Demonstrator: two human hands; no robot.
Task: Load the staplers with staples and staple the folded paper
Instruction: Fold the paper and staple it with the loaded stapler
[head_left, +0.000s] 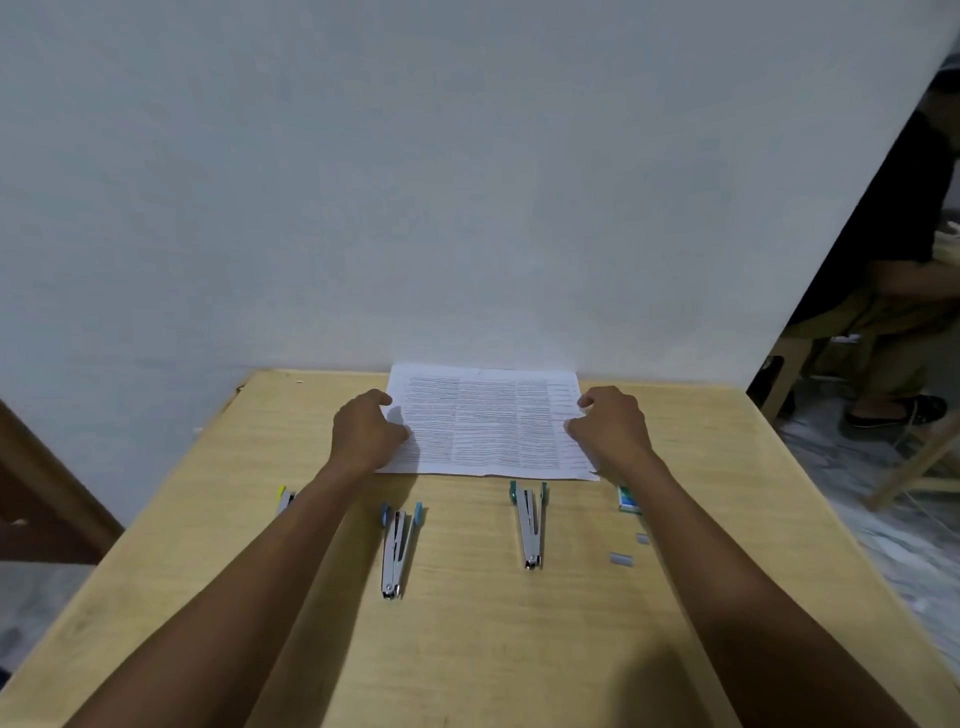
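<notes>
The paper (483, 421), a printed sheet with crease lines across it, lies flat at the middle of the tabletop's (519, 649) far edge, its far side against the wall (415, 182). The left hand (363, 431) grips the sheet's left edge with curled fingers and the thumb on the print. The right hand (610, 426) grips the right edge the same way, fingers bent over the margin. Both forearms reach in from the near edge.

Three staplers lie in a row nearer than the paper. Each is spread open in a narrow V, with the coloured ends pointing to the far edge. The yellow stapler (284, 500) is toward the left edge and mostly hidden by the left forearm. The blue stapler (397, 551) lies between the forearms, left of centre, and the teal stapler (530, 525) lies right of centre, just near the paper's front edge.

A staple box (627, 500) sits beside the right forearm near the paper's right front corner. Two staple strips (622, 559) lie apart, a little nearer than the box.

Past the wall's right end a person (893, 291) sits.
</notes>
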